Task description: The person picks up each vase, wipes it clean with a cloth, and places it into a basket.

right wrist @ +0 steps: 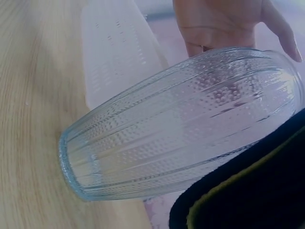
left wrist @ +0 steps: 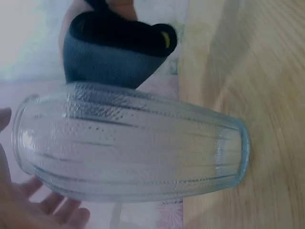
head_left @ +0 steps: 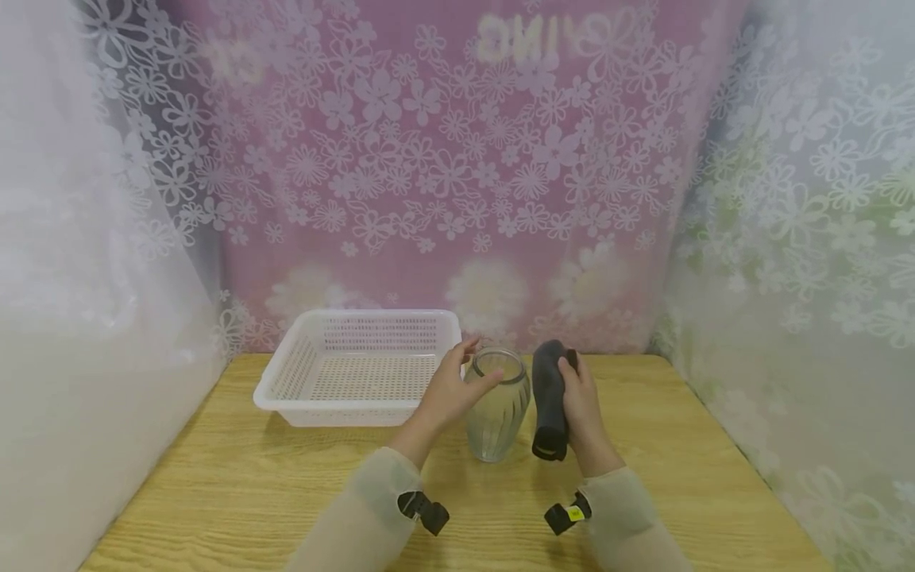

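A clear ribbed glass vase (head_left: pixel 496 413) stands upright on the table, its round mouth facing up. My left hand (head_left: pixel 452 391) is at the vase's left side near the rim, thumb and fingers spread about the neck; whether they touch the glass I cannot tell. To the right of the vase, my right hand (head_left: pixel 582 401) grips a dark folded cloth (head_left: pixel 549 397) by its right side. In the left wrist view, the folded cloth (left wrist: pixel 107 62) shows a fuzzy open end with a bit of yellow. The vase (right wrist: pixel 176 133) fills the middle of the right wrist view.
A white perforated plastic basket (head_left: pixel 357 417) sits on the wooden table (head_left: pixel 236 485) left of the vase. Behind the table hangs a pink flowered curtain (head_left: pixel 443 199), with pale sheets at both sides. Both wrists carry small black cameras.
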{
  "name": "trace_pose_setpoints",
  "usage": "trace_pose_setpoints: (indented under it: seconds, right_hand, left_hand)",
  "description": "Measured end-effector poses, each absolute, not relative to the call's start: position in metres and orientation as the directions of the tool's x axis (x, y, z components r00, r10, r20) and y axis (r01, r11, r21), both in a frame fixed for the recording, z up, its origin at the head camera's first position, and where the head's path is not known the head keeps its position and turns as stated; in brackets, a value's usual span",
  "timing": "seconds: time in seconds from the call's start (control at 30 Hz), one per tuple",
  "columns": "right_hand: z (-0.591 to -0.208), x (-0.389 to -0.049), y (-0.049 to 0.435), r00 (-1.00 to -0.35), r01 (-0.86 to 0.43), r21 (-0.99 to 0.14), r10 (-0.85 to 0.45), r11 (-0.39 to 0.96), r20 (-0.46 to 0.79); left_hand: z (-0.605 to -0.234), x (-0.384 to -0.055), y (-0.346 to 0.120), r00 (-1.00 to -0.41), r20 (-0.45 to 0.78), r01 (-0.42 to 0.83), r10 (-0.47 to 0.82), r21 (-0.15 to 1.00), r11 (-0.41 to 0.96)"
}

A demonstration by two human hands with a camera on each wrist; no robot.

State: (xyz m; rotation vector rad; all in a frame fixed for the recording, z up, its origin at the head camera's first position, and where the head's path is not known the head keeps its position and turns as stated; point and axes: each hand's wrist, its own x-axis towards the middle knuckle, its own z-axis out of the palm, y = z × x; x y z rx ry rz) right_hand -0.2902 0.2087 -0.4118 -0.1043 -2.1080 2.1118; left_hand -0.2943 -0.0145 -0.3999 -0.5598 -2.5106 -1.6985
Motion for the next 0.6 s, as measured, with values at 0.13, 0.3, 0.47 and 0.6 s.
trace_pose_setpoints:
  seconds: [0.13, 0.3, 0.47, 0.6]
  right_hand:
    - [-0.407, -0.289, 0.209, -0.985, -0.073, -0.997, 0.157, 0.011, 0.074]
    - [-0.403, -0.288, 0.207, -0.984, -0.087, -0.996, 0.152, 0.019, 0.089]
    - [-0.400, -0.284, 0.206, -0.984, -0.098, -0.995, 0.145, 0.026, 0.100]
    - [-0.398, -0.282, 0.205, -0.983, -0.115, -0.993, 0.143, 0.025, 0.118]
  left_hand:
    - [-0.399, -0.284, -0.004, -0.959, 0.242, 0.283, 0.145, 0.835, 0.471]
    - [-0.396, -0.276, 0.003, -0.961, 0.264, 0.269, 0.084, 0.813, 0.516]
    - [-0.396, -0.276, 0.002, -0.962, 0.258, 0.265, 0.086, 0.819, 0.509]
    - [-0.394, -0.279, -0.003, -0.963, 0.236, 0.271, 0.133, 0.820, 0.505]
